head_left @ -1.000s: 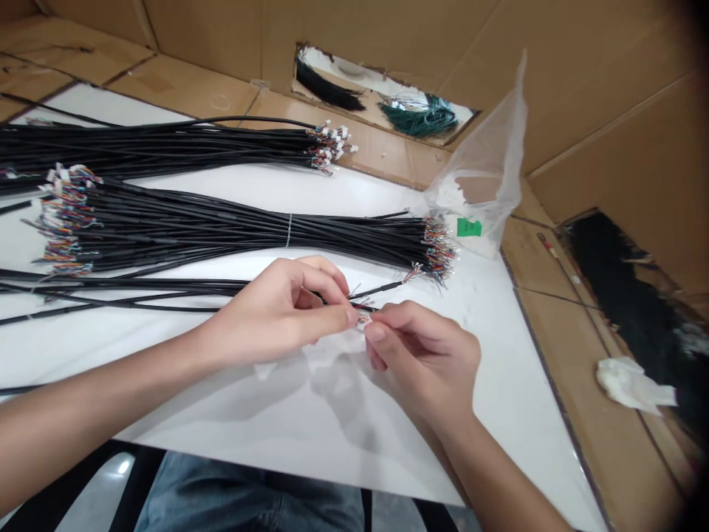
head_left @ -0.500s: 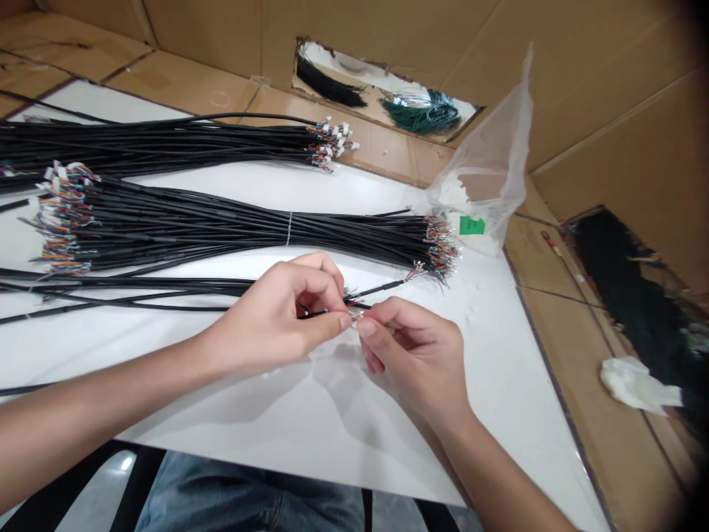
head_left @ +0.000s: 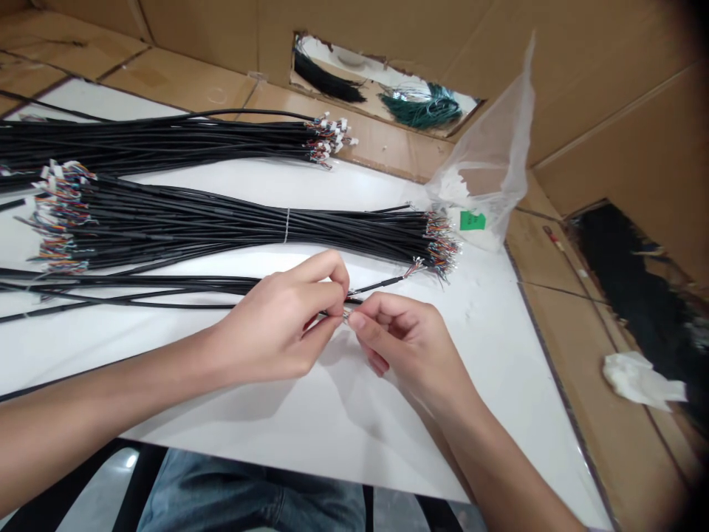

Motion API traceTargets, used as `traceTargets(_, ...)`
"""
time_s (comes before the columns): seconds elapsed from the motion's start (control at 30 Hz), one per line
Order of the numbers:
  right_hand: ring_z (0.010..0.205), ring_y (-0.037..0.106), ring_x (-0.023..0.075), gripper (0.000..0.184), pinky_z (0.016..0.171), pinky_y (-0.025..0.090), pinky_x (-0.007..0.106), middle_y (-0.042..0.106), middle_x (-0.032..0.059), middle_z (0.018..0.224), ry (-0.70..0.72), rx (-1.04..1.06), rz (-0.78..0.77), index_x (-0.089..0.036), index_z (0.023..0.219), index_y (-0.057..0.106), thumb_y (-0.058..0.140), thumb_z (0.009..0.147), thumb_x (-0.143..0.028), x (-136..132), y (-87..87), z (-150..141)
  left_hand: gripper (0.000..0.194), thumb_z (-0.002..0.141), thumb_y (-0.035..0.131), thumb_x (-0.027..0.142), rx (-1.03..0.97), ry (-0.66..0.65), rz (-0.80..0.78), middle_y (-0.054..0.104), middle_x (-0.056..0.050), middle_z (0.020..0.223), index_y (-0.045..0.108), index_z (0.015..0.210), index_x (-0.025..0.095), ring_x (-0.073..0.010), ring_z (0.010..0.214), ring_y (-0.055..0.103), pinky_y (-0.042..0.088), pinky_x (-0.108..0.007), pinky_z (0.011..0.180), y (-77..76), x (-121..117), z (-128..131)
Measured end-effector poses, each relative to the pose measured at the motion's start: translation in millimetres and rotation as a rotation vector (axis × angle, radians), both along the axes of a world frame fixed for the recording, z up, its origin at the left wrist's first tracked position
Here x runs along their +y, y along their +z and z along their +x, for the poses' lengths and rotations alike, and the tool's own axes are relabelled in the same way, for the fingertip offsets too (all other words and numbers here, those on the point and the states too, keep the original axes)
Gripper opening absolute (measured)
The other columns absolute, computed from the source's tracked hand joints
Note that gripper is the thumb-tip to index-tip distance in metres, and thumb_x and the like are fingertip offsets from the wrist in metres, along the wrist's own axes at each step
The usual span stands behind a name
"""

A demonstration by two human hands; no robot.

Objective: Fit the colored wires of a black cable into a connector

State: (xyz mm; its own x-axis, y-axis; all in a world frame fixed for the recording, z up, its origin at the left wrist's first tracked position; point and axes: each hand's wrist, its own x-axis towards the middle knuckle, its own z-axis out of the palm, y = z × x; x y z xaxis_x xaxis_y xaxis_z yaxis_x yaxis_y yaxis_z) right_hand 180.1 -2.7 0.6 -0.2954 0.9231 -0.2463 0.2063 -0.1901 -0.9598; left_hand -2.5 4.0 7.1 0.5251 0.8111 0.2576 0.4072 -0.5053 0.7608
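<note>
My left hand [head_left: 282, 318] and my right hand [head_left: 404, 340] meet over the white table top [head_left: 332, 421], just below a large bundle of black multicore cables [head_left: 249, 225]. The left fingers pinch a single black cable [head_left: 377, 284] near its end. My right thumb and forefinger pinch that end's tiny connector and thin wires [head_left: 347, 315], which are mostly hidden by the fingertips. A second black bundle [head_left: 166, 142] lies farther back, its white connectors and coloured wires showing at the right end.
Loose black cables [head_left: 133, 285] cross the table's left side. A clear plastic bag [head_left: 490, 140] with a green label [head_left: 472, 220] stands at the back right. Cardboard surrounds the table, with black wires [head_left: 625, 295] and a white tissue [head_left: 636, 380] to the right.
My right hand has moved left, closer to my left hand. Both hands sit slightly higher and still hold the cable end.
</note>
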Motion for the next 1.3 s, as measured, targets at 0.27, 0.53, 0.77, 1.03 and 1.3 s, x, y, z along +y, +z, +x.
traceTargets(0.27, 0.033, 0.04, 0.0051, 0.027, 0.031, 0.03, 0.016, 0.048, -0.007, 0.044, 0.005, 0.042, 0.012, -0.015, 0.066, 0.06, 0.076, 0.072, -0.036, 3, -5.2, 3, 0.017, 0.085, 0.047, 0.01, 0.043, 0.003, 0.039, 0.051, -0.004, 0.091, 0.058, 0.072, 0.014, -0.008, 0.061, 0.043, 0.033, -0.023, 0.053, 0.1, 1, -1)
traceTargets(0.53, 0.036, 0.042, 0.0049, 0.022, 0.034, 0.038, 0.017, 0.05, -0.0062, 0.048, -0.01, 0.229, -0.031, -0.015, 0.069, 0.064, 0.074, 0.075, -0.033, 3, 1.8, 2, 0.008, 0.076, 0.063, 0.016, -0.3, 0.093, -0.414, 0.05, -0.001, 0.084, 0.068, 0.07, 0.013, -0.0067, 0.061, 0.047, 0.035, -0.02, 0.05, 7.4, 7, 0)
traceTargets(0.77, 0.037, 0.043, 0.005, 0.021, 0.035, 0.04, 0.017, 0.053, -0.0054, 0.049, -0.001, 0.29, -0.054, -0.015, 0.073, 0.064, 0.071, 0.078, -0.034, 4, -1.2, 2, 0.006, 0.073, 0.068, 0.014, -0.484, 0.094, -0.553, 0.051, 0.0, 0.083, 0.07, 0.067, 0.012, -0.0063, 0.065, 0.048, 0.037, -0.019, 0.054, 4.1, 10, 0)
traceTargets(1.03, 0.033, 0.041, 0.004, 0.021, 0.033, 0.039, 0.016, 0.053, -0.0066, 0.048, 0.062, 0.42, -0.158, -0.016, 0.073, 0.062, 0.071, 0.078, -0.034, 5, -8.1, 4, 0.004, 0.074, 0.069, 0.015, -0.499, 0.035, -0.458, 0.049, 0.0, 0.084, 0.07, 0.07, 0.014, -0.0056, 0.063, 0.048, 0.037, -0.018, 0.05, 3.0, 7, -1)
traceTargets(1.3, 0.034, 0.042, 0.0035, 0.017, 0.034, 0.037, 0.015, 0.053, -0.0064, 0.048, 0.054, 0.388, -0.037, -0.015, 0.073, 0.063, 0.069, 0.08, -0.03, 2, -7.8, 3, 0.01, 0.078, 0.063, 0.007, -0.286, 0.022, 0.055, 0.051, 0.0, 0.083, 0.068, 0.073, 0.013, -0.0028, 0.056, 0.044, 0.038, -0.017, 0.048, 6.1, 1, -2)
